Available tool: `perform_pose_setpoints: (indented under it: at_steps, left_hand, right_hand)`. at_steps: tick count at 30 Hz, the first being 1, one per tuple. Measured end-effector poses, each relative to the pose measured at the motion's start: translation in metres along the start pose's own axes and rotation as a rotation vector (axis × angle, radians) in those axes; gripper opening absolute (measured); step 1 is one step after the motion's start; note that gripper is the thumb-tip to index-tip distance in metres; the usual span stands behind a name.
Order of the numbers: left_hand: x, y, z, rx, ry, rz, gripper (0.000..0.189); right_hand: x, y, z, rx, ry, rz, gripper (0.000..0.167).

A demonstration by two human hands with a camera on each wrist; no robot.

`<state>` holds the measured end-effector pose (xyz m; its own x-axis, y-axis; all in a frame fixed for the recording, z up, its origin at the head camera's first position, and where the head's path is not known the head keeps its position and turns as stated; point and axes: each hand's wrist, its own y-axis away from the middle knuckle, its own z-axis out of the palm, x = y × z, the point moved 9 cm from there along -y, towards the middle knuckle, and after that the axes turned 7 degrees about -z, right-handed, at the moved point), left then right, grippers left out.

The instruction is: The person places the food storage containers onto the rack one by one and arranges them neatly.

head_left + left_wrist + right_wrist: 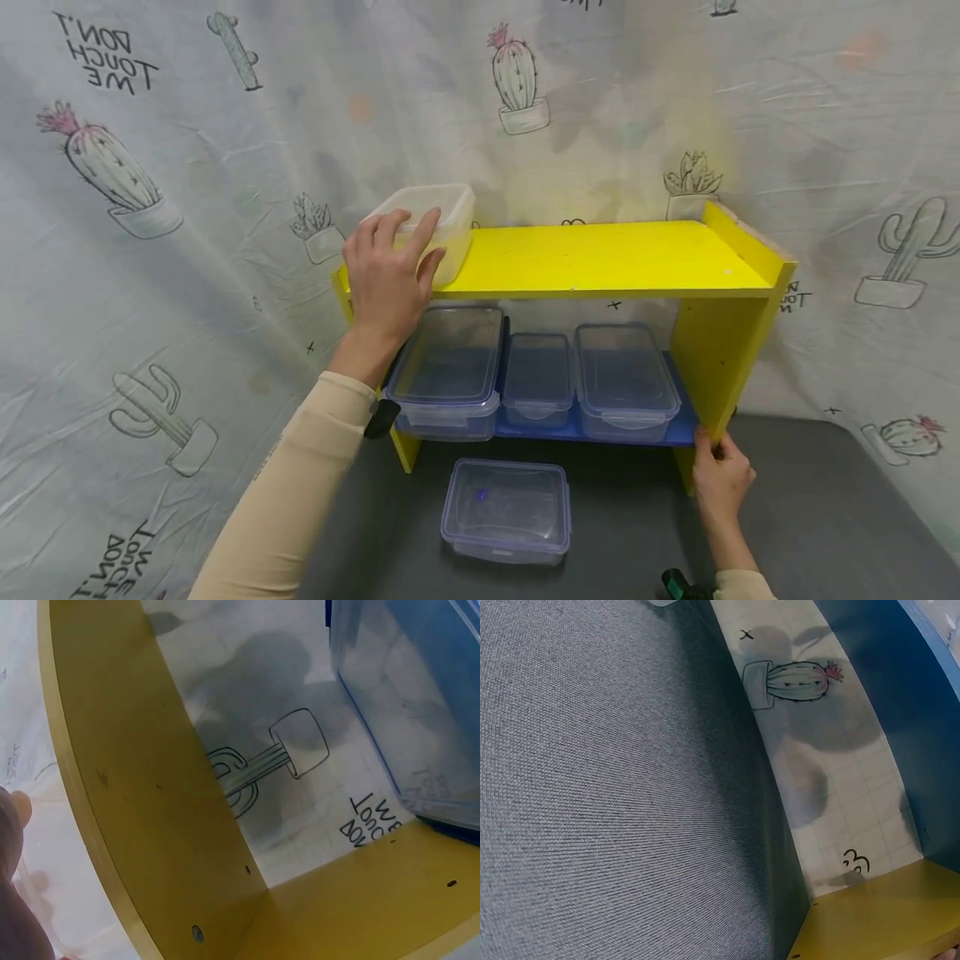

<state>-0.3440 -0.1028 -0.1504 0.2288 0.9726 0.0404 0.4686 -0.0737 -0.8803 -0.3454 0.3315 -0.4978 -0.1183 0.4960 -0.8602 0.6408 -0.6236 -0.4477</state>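
On the left end of the yellow shelf unit's top board [592, 257] stands a frosted plastic food container [450, 218]. My left hand [390, 271] holds it from the front, fingers spread along its upper side and thumb near its front corner. In the left wrist view, only part of that hand's fingers [11, 832] shows at the left edge. Low on the right, my right hand [722, 477] grips the front edge of the unit's yellow side panel [720, 358], just beside the blue lower board [678, 425]. The right wrist view shows barely a fingertip.
On the blue board stand a large lidded container [453, 358], a small one [537, 375] and a medium one [626, 375]. Another lidded container [506, 508] lies on the dark grey table [622, 533] before the unit. A cactus-print curtain [225, 167] hangs behind.
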Motion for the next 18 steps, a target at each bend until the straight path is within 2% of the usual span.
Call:
perform_pose_setpoints:
  at_steps: [9,12,13,15,17,18]
  left_hand:
    - [-0.001,0.002,0.001,-0.013,-0.013,0.034,0.047]
    - [0.002,0.007,0.001,0.013,-0.028,0.041,0.051]
    - [0.003,0.011,0.0,0.035,-0.025,0.045,0.051]
    - [0.005,0.024,-0.009,0.124,0.036,0.068,0.05]
    - [0.011,0.045,-0.024,0.25,0.171,0.125,0.045]
    - [0.016,0.057,-0.032,0.308,0.243,0.181,0.041]
  right_hand:
    - [0.0,0.002,-0.001,-0.022,-0.003,0.015,0.028]
    - [0.001,0.0,-0.002,-0.011,-0.005,0.011,0.028]
    - [0.001,0.0,-0.002,-0.011,-0.006,0.009,0.028]
    - [0.002,0.0,-0.002,-0.015,0.003,0.005,0.028]
    - [0.002,0.0,-0.001,-0.021,0.011,-0.001,0.028]
    - [0.002,0.0,0.0,-0.022,0.015,-0.003,0.028]
